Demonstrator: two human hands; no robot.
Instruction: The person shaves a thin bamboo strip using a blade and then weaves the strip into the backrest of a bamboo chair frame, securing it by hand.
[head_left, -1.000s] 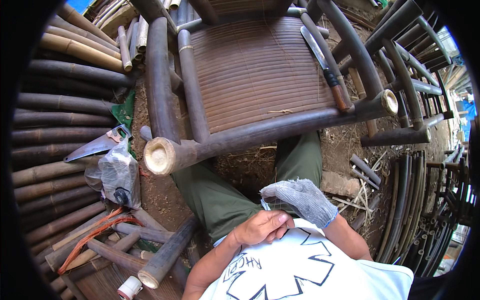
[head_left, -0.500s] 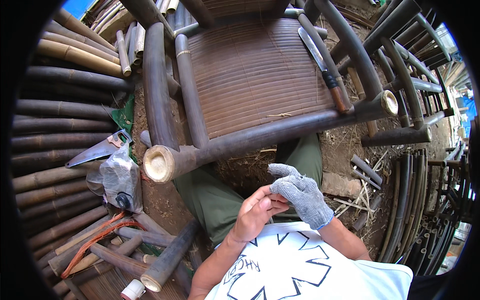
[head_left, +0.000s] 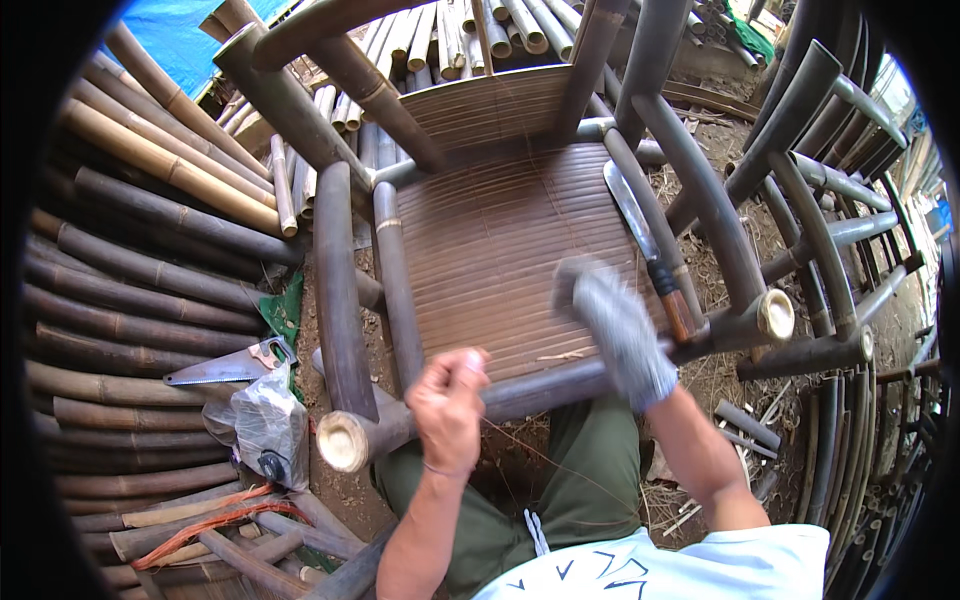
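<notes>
Fingers (head_left: 428, 385) of the bare left hand (head_left: 449, 415) curl narrow near the thick dark-bamboo front rail (head_left: 545, 392); whether they hold anything, I cannot tell. The dark-brown slatted bamboo chair (head_left: 480, 300) stands before the person, facing them, its rail's long axis rising rightward. The grey-knit-gloved right hand (head_left: 620, 325) is too blurred to read its fingers. Rightmost, the steel-bladed, black-and-wood-handled knife (head_left: 658, 272) points away.

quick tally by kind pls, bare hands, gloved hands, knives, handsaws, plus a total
Bare hands: 1, the left hand
Gloved hands: 1, the right hand
Knives: 1, the knife on the chair seat
Handsaws: 1, the handsaw
Total: 4
</notes>
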